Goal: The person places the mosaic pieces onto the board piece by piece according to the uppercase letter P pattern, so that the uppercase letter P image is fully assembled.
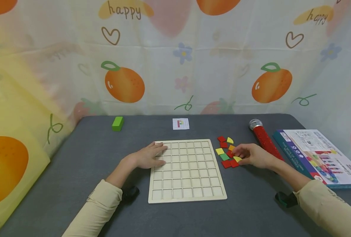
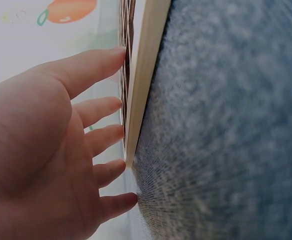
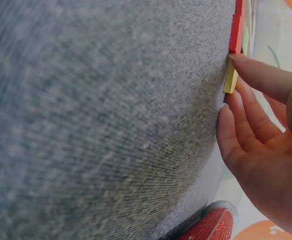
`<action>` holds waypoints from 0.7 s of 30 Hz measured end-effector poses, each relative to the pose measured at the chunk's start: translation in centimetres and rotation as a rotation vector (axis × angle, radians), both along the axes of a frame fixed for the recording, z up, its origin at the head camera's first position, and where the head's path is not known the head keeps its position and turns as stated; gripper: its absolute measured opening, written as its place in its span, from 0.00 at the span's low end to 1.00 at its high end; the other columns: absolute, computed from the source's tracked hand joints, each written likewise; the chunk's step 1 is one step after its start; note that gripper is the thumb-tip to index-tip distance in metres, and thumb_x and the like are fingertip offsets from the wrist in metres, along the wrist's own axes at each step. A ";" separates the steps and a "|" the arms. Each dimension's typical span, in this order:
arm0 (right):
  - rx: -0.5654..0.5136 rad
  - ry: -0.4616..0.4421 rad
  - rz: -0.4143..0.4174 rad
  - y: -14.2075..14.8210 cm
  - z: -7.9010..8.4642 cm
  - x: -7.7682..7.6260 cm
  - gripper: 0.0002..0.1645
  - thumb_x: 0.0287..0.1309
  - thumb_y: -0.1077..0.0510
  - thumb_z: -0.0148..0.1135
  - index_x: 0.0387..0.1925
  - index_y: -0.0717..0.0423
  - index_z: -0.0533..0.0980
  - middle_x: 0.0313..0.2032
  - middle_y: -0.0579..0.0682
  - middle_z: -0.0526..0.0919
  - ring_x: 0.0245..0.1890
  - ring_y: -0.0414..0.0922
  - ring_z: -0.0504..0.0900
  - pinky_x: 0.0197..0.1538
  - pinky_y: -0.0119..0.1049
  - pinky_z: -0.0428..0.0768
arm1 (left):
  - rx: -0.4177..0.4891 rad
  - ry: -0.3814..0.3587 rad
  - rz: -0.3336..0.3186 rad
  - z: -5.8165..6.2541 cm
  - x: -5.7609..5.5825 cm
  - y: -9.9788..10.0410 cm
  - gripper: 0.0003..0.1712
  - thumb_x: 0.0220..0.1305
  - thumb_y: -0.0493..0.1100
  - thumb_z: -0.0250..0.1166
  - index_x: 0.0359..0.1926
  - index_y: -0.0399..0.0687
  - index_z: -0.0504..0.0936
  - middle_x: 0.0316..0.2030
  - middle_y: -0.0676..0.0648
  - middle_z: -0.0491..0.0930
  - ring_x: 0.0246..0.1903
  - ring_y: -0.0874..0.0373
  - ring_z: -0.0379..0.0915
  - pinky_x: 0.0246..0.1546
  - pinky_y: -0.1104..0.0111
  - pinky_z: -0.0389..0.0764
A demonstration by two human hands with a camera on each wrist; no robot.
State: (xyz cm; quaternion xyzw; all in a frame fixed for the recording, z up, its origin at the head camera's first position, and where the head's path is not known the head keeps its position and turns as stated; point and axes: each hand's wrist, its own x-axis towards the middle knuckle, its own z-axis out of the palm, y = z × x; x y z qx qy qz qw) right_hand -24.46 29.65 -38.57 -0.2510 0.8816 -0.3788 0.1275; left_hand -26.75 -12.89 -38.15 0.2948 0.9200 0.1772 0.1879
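Note:
A pale wooden grid board point(image 1: 188, 200) lies flat on the grey table in the head view. My left hand point(image 1: 147, 156) rests at its upper left edge, fingers spread and fairly straight, with several fingertips on the grid. To the right of the board is a loose group of flat coloured pieces, among them red squares point(image 1: 226, 164), a green square point(image 1: 224, 157) and a yellow square point(image 1: 219, 151). At the near right of that group my right hand point(image 1: 253, 156) pinches a yellow quarter-circle piece point(image 1: 237, 159) between thumb and fingers, low at the tabletop beside a red piece point(image 3: 235, 35).
A small card with a coloured grid pattern point(image 1: 180, 123) lies beyond the board. Far left stands a green block point(image 1: 117, 123). Right of the pieces are a red glittery microphone point(image 1: 265, 140) and a large boxed book point(image 1: 323, 154). A printed curtain point(image 1: 193, 82) hangs behind the table.

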 end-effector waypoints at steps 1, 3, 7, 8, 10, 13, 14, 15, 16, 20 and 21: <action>0.004 0.003 0.002 -0.1 0.0 0.0 0.19 0.53 0.67 0.67 0.48 0.64 0.75 0.44 0.56 0.80 0.40 0.50 0.76 0.43 0.31 0.77 | -0.002 -0.001 0.003 0.0 0.0 0.0 0.38 0.69 0.53 0.56 0.73 0.42 0.54 0.72 0.37 0.46 0.70 0.37 0.33 0.65 0.45 0.45; 0.011 0.002 0.004 -0.1 0.1 0.0 0.19 0.53 0.67 0.67 0.48 0.64 0.76 0.44 0.56 0.80 0.40 0.50 0.76 0.43 0.31 0.77 | -0.006 -0.003 0.007 0.1 0.1 0.0 0.38 0.69 0.53 0.56 0.73 0.42 0.54 0.72 0.37 0.46 0.70 0.37 0.33 0.65 0.45 0.45; 0.025 -0.012 0.004 -0.3 0.3 0.1 0.19 0.53 0.69 0.67 0.47 0.65 0.76 0.43 0.55 0.80 0.40 0.50 0.76 0.43 0.31 0.77 | -0.016 -0.004 0.012 0.1 0.3 0.1 0.38 0.70 0.53 0.55 0.73 0.42 0.54 0.72 0.38 0.46 0.70 0.37 0.33 0.65 0.45 0.45; 0.027 -0.012 0.006 -0.4 0.3 0.1 0.19 0.53 0.69 0.67 0.48 0.66 0.76 0.43 0.56 0.80 0.40 0.50 0.77 0.43 0.31 0.77 | -0.021 -0.003 0.012 0.1 0.3 0.1 0.38 0.70 0.53 0.55 0.73 0.43 0.54 0.72 0.38 0.46 0.70 0.37 0.33 0.65 0.45 0.45; 0.030 -0.007 0.009 -0.5 0.4 0.1 0.19 0.52 0.69 0.67 0.48 0.66 0.75 0.42 0.55 0.80 0.40 0.50 0.77 0.43 0.32 0.78 | -0.026 -0.003 0.013 0.1 0.3 0.1 0.38 0.70 0.53 0.55 0.73 0.43 0.54 0.72 0.38 0.46 0.70 0.38 0.33 0.65 0.45 0.45; 0.032 0.006 0.015 -0.7 0.6 0.1 0.20 0.52 0.70 0.67 0.49 0.67 0.75 0.42 0.56 0.80 0.40 0.50 0.78 0.43 0.33 0.78 | -0.027 -0.002 0.012 0.1 0.4 0.2 0.38 0.70 0.53 0.55 0.73 0.42 0.54 0.72 0.38 0.46 0.70 0.37 0.33 0.65 0.45 0.46; 0.031 0.006 0.018 -0.7 0.6 0.1 0.21 0.52 0.70 0.67 0.49 0.67 0.75 0.42 0.56 0.80 0.40 0.50 0.77 0.43 0.33 0.78 | -0.027 -0.003 0.011 0.1 0.4 0.2 0.38 0.70 0.53 0.55 0.73 0.42 0.54 0.72 0.38 0.46 0.70 0.38 0.33 0.65 0.45 0.46; 0.032 0.003 0.015 -0.8 0.6 0.1 0.21 0.52 0.70 0.67 0.49 0.67 0.75 0.42 0.56 0.80 0.39 0.50 0.77 0.42 0.33 0.78 | -0.025 -0.003 0.011 0.1 0.4 0.2 0.38 0.70 0.53 0.55 0.73 0.42 0.54 0.72 0.38 0.46 0.70 0.37 0.33 0.65 0.45 0.46; 0.033 -0.001 0.015 -0.8 0.6 0.1 0.21 0.52 0.70 0.67 0.49 0.67 0.75 0.42 0.56 0.80 0.39 0.50 0.77 0.42 0.33 0.78 | -0.025 -0.002 0.010 0.1 0.4 0.2 0.38 0.70 0.53 0.55 0.73 0.42 0.54 0.72 0.38 0.46 0.70 0.37 0.33 0.65 0.45 0.46; 0.037 -0.005 0.012 -1.0 0.6 0.0 0.21 0.53 0.69 0.67 0.50 0.65 0.76 0.43 0.55 0.80 0.39 0.49 0.76 0.41 0.33 0.77 | -0.025 0.002 0.015 0.2 0.4 0.2 0.38 0.70 0.53 0.55 0.73 0.43 0.54 0.72 0.38 0.46 0.70 0.37 0.33 0.65 0.45 0.46; 0.040 -0.003 0.011 -1.0 0.6 -0.1 0.21 0.53 0.69 0.67 0.50 0.65 0.76 0.42 0.54 0.80 0.38 0.49 0.75 0.40 0.32 0.77 | -0.027 0.004 0.016 0.2 0.4 0.2 0.38 0.70 0.53 0.55 0.73 0.43 0.54 0.72 0.38 0.46 0.70 0.37 0.33 0.65 0.45 0.46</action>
